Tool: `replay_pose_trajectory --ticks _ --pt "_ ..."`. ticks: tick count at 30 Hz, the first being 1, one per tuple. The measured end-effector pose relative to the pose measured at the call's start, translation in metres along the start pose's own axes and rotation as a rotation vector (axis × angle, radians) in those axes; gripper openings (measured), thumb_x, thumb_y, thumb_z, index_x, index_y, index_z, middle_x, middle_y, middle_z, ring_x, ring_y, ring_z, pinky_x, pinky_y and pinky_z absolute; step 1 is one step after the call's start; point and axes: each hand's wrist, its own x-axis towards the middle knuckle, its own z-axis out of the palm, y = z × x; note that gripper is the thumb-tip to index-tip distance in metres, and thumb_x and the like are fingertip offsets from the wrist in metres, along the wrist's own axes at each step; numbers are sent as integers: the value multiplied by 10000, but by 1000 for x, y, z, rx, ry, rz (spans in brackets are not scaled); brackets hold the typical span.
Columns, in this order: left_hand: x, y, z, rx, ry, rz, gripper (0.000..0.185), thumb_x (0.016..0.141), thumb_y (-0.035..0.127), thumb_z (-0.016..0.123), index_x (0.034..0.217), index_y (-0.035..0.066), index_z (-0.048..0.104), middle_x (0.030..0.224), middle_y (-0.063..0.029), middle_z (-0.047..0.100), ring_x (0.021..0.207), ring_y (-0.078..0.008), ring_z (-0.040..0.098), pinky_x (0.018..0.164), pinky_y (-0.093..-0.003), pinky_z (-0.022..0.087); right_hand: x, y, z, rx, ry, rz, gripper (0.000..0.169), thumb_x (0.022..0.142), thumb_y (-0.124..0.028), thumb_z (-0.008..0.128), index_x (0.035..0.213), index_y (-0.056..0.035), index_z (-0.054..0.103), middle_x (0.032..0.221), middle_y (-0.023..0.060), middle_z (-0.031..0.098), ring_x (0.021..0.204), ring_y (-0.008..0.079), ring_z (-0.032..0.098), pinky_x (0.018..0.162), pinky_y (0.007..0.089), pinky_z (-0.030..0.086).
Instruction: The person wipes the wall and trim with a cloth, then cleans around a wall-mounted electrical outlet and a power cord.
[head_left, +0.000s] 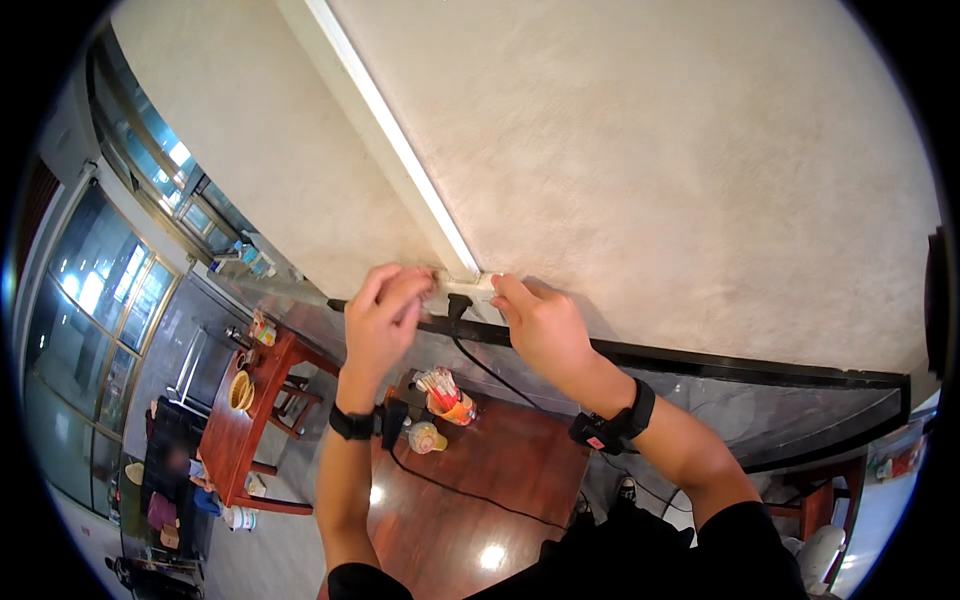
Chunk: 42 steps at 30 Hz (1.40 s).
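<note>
A white wall socket box (478, 298) sits low on the beige wall, at the lower end of a white cable trunking (401, 142). A black plug (459, 304) is in its front, and a black cable (491, 373) hangs down from it. At the box's left end is my left hand (381, 319), its fingers bent and slightly blurred; whether it holds anything is hidden. My right hand (546, 319) has thumb and forefinger at the box's right edge; I cannot tell whether they grip it. Both wrists wear black straps with small devices.
Below stands a red-brown wooden table (487, 480) carrying a container of wrapped sticks (450, 405) and a lidded drink cup (426, 437). A black ledge (675, 358) runs along the wall. Another wooden table (251, 420) with yellow baskets (241, 391) stands left, near a seated person.
</note>
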Motion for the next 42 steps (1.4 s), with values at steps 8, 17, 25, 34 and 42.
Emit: replay_pose_trajectory --ticks 8,17,25,34,42 --pt "27 12 7 90 -54 278 234 757 1 762 967 106 763 1049 -54 691 797 -248 720 644 -360 585 0 0 -4 -12 -15 14 217 937 -58 727 1146 -56 669 795 182 664 694 398 673 587 463 521" --pt "27 19 2 58 -39 274 253 732 -7 765 964 94 763 1063 -49 696 801 -231 717 627 -347 577 -2 0 0 9 17 6 228 932 -41 734 1152 -45 675 788 185 659 690 385 670 581 444 515" --pt "21 3 -5 84 -113 355 248 747 10 777 981 90 759 1082 -34 712 819 -204 725 650 -319 593 1 -5 -4 10 -5 12 220 936 -46 735 1148 -42 677 792 186 656 696 389 668 581 444 514" --pt "46 43 -5 -23 -99 305 455 633 -32 790 1067 104 768 1079 -49 732 816 -240 721 675 -356 579 1 -3 -4 11 -11 15 182 925 -38 648 1097 -77 602 806 194 698 704 440 681 578 525 542" --pt "39 32 3 140 -135 342 294 703 49 782 984 130 758 1055 -27 695 815 -208 718 637 -339 568 1 -3 -4 35 -6 19 175 927 -7 708 1091 -50 666 816 184 679 729 386 693 605 446 535"
